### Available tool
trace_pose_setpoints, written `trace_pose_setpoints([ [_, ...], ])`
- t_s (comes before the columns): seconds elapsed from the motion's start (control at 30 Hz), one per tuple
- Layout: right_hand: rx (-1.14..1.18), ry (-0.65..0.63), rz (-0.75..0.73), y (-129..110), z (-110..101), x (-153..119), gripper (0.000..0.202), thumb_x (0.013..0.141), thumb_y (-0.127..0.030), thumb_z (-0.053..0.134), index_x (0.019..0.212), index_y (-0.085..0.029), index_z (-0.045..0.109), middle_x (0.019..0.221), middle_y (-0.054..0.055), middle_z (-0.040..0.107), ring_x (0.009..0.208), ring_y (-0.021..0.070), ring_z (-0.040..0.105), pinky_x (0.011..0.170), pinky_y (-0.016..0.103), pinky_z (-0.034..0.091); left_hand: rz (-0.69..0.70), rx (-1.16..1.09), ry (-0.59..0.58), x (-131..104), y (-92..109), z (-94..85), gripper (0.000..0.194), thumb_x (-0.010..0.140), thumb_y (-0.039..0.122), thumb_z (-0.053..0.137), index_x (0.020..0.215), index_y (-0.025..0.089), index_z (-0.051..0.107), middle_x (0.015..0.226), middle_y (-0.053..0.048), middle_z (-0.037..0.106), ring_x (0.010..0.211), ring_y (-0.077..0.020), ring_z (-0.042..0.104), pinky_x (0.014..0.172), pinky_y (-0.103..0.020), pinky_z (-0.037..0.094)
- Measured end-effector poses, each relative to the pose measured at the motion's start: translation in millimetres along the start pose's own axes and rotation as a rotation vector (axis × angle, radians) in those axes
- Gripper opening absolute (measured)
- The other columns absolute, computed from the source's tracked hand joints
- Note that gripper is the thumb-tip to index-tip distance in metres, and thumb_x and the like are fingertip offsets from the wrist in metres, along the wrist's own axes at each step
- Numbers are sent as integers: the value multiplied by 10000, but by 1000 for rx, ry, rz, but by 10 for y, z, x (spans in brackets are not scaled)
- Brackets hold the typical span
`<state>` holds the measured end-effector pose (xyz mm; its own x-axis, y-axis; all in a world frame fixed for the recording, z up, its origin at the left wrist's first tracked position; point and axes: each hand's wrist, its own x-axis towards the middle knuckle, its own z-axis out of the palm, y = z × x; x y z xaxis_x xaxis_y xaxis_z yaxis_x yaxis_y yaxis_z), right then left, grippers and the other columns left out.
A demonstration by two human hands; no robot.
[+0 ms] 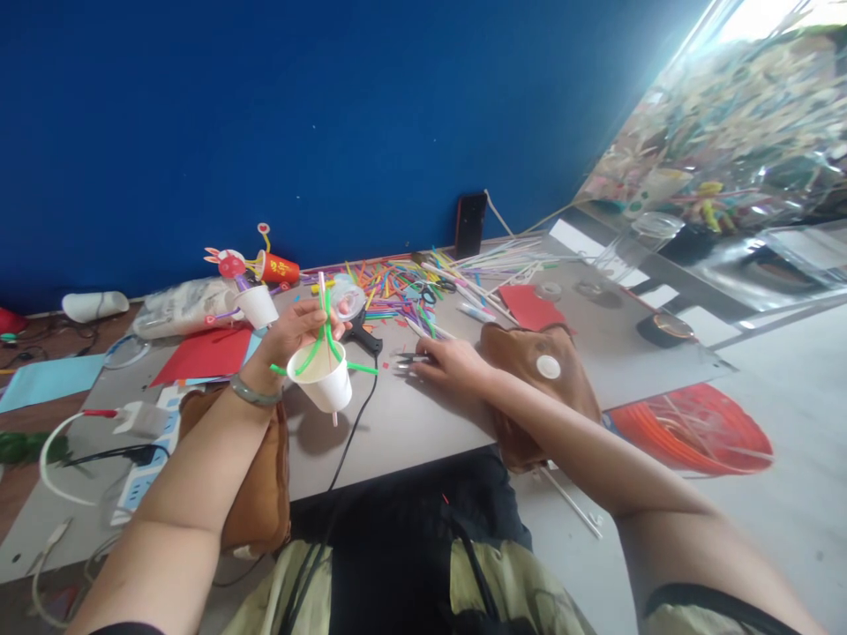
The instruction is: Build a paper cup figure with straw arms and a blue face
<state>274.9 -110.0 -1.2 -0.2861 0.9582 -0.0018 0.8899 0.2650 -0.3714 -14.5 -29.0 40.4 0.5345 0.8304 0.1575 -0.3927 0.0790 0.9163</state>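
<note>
White paper cup (326, 381): held above the near-left part of the counter (410, 423), tilted toward the viewer so its open mouth shows. Green straws (322, 339) loop through and over the rim, one end jutting right; a thin white straw passes down through the cup and pokes out below it.

Left hand (295, 333): fingers closed around the cup's far rim and the straws, apparently pinning them so they keep their bend. A green bangle sits on the wrist.

Right hand (448, 362): laid flat on the counter, right of the cup, fingers closing on a small metal tool (408, 359), probably scissors or tweezers; whether it is fully gripped I cannot tell.

Black glue gun (363, 337): just behind the cup, its cord (350, 432) trailing toward the near edge, under the held cup.

Heap of coloured straw pieces (390, 291): far centre, with longer white straws (503, 260) fanned to the right.

Red paper sheets (205, 353): one left, one far right of the heap.

Finished cup figures (255, 300): far left, one white, one red lying on its side.

Brown pads (549, 370): under each forearm, as rests.

Power strip (142, 481): near left, with cables.

Blue wall (331, 115): behind all.
</note>
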Motion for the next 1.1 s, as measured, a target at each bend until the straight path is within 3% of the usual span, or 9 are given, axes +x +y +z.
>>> trace_pose_setpoints([
  [0.17,-83,-112,-202,55,30,5,263,872,-442,675,874,-179,666,895,90,700,844,218,618,722,293,378,-10,22,-1,-4,-2,-6,250,671,367,863,707,152,740,659,-24,631,602,-138,596,840,-390,574],
  [0.33,59,-70,-12,37,-5,206,298,812,-473,719,869,-186,663,811,50,692,734,182,597,654,273,385,-28,27,3,-8,-5,-23,251,680,374,859,718,152,747,750,-43,674,606,-131,600,841,-394,574],
  [0.4,133,-64,24,8,-4,277,308,773,-396,739,987,-187,664,822,32,694,728,176,602,665,271,407,-28,25,9,-7,2,-13,261,666,375,864,715,148,746,796,-49,688,590,-124,595,835,-403,578],
  [0.47,191,23,2,-32,5,316,423,762,-327,713,1149,-180,625,912,44,699,775,184,614,717,288,446,-14,31,12,-4,9,-1,261,664,378,863,715,151,747,786,-45,688,583,-124,593,841,-409,580],
  [0.6,71,320,-246,-139,-9,311,526,794,-283,643,1301,-161,571,1194,138,640,1051,266,570,910,396,443,3,40,-7,3,8,-6,238,697,378,845,724,160,751,750,-36,683,593,-125,604,894,-410,566],
  [0.7,-173,223,-502,-228,-40,293,429,816,-305,668,1224,-175,652,1263,160,613,1134,315,499,971,464,366,3,42,-30,12,2,-25,233,715,374,833,726,156,753,684,-28,663,596,-130,610,907,-406,557],
  [0.8,-392,55,-578,-287,-35,306,171,885,-217,602,980,-163,733,1094,151,661,1073,300,487,964,467,310,1,39,-37,16,7,-29,240,711,373,836,719,147,754,652,-26,650,599,-132,613,898,-398,557],
  [0.9,-460,22,-532,-288,-28,334,235,906,-119,517,803,-150,726,926,141,649,961,266,479,901,429,306,0,32,-30,11,18,-17,250,701,376,841,717,142,752,689,-37,666,596,-131,612,881,-398,563],
  [1.1,-210,265,-214,-172,-165,350,252,904,-186,477,811,-154,709,871,127,613,826,238,493,758,364,346,-7,19,-9,-4,22,11,240,694,360,848,719,141,753,665,-34,655,597,-141,619,864,-410,573],
])
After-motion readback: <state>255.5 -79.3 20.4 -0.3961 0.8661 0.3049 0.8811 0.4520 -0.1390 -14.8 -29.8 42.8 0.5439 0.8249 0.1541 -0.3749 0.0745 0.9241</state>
